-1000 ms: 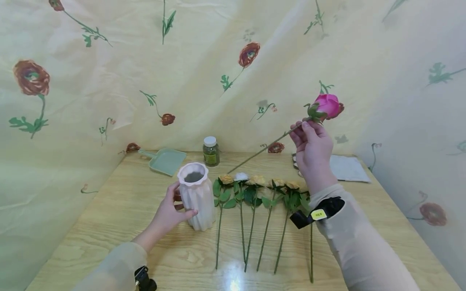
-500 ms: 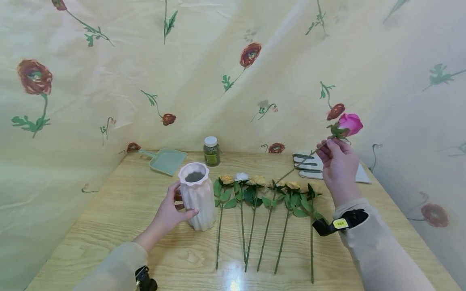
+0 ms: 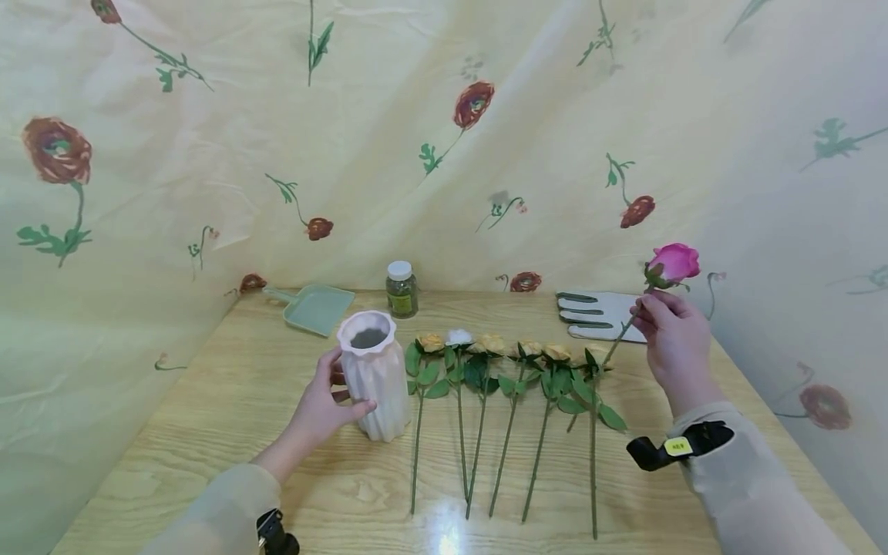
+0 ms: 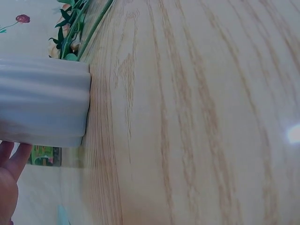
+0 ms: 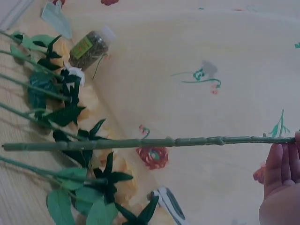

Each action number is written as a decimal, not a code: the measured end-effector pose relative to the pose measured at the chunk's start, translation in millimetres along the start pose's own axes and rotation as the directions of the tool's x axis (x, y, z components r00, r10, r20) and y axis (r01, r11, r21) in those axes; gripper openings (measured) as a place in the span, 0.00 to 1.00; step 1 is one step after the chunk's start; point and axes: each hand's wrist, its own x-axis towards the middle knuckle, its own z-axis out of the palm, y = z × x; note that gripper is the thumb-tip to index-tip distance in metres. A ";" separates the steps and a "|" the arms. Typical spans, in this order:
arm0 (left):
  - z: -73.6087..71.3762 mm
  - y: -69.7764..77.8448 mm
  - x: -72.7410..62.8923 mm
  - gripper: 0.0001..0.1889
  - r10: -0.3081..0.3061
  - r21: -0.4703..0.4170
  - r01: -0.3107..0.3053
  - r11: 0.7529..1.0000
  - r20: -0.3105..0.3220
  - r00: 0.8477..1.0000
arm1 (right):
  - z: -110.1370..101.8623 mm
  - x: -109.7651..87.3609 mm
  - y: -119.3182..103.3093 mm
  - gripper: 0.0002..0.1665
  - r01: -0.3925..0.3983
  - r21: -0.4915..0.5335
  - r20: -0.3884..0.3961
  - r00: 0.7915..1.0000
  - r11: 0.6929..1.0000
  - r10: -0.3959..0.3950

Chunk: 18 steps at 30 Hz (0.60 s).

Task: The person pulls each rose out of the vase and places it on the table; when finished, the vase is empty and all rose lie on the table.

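Note:
My right hand (image 3: 674, 339) pinches a pink rose (image 3: 674, 263) by its stem, just under the bloom. The stem slants down to the left, over the rightmost of the laid-out flowers; in the right wrist view the long green stem (image 5: 154, 143) runs bare and knobbly from the fingers. My left hand (image 3: 331, 401) holds a pale pink, ribbed vase (image 3: 378, 385) by its left side, thumb across the front. The vase stands upright on the table. Several yellow roses (image 3: 491, 344) and a white rose (image 3: 459, 338) lie in a row right of it, stems toward me.
A white-capped jar (image 3: 402, 291) stands behind the vase. A light green dustpan (image 3: 319, 308) lies at the back left. White-and-grey gloves (image 3: 603, 312) lie at the back right, beyond the flower row. A floral-print cloth (image 3: 388, 139) hangs behind the wooden table (image 3: 229, 401).
My right hand has moved right and down with the pink rose, and the stem has tilted steeper. The gloves are now less covered. My left hand and the vase stay put.

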 end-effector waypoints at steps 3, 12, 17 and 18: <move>0.3 0.8 0.2 0.46 0.004 -0.007 -0.004 1.000 0.001 1.000 | -8.1 -0.8 0.0 0.04 0.002 -0.069 -0.003 1.000 0.998 -0.002; -0.3 -0.8 0.5 0.45 -0.002 0.003 0.002 1.000 0.001 1.000 | -41.1 -2.6 5.9 0.06 -0.067 -0.324 -0.057 0.997 0.944 0.051; 0.3 -1.8 0.3 0.45 -0.010 0.003 0.010 1.000 0.005 1.000 | -59.2 -3.1 13.3 0.10 -0.100 -0.428 -0.059 0.995 0.898 0.082; 0.3 -2.2 0.4 0.45 -0.013 0.004 0.013 1.000 0.002 1.000 | -61.9 -3.3 14.6 0.09 -0.109 -0.453 -0.051 0.994 0.885 0.096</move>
